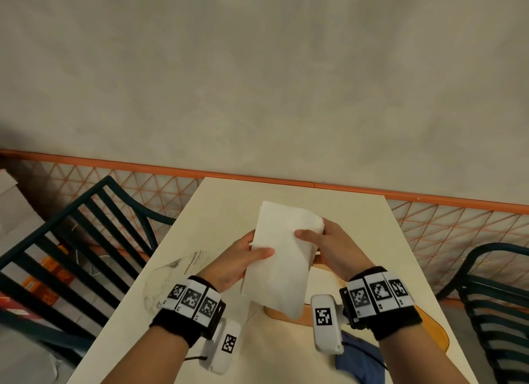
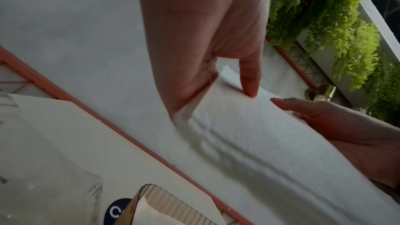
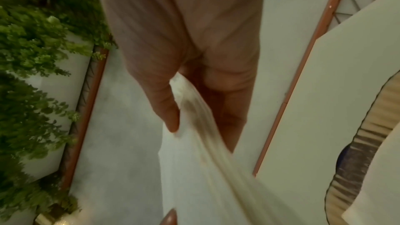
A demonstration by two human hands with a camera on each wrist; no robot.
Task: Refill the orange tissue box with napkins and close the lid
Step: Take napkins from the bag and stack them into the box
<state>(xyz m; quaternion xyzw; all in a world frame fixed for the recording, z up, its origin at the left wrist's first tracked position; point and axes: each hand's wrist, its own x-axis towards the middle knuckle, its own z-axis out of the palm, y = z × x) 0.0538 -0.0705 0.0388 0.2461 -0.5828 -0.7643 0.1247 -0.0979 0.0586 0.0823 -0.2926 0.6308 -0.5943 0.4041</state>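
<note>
Head: embossed soft napkin stack (image 1: pixel 282 257) btwn hands (image 1: pixel 283 255)

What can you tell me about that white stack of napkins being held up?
The napkin stack is white, soft, dimpled paper, many folded layers thick, its edges showing in the right wrist view. It is held above the table, tilted, its near end drooping. The left hand and right hand grip its sides, thumbs on top.

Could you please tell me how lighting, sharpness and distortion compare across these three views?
Head view: evenly lit, sharp on the napkin stack, wide-angle bending of the orange rail. Left wrist view: dim, left hand close and soft. Right wrist view: dim, motion-blurred around the right hand.
</note>
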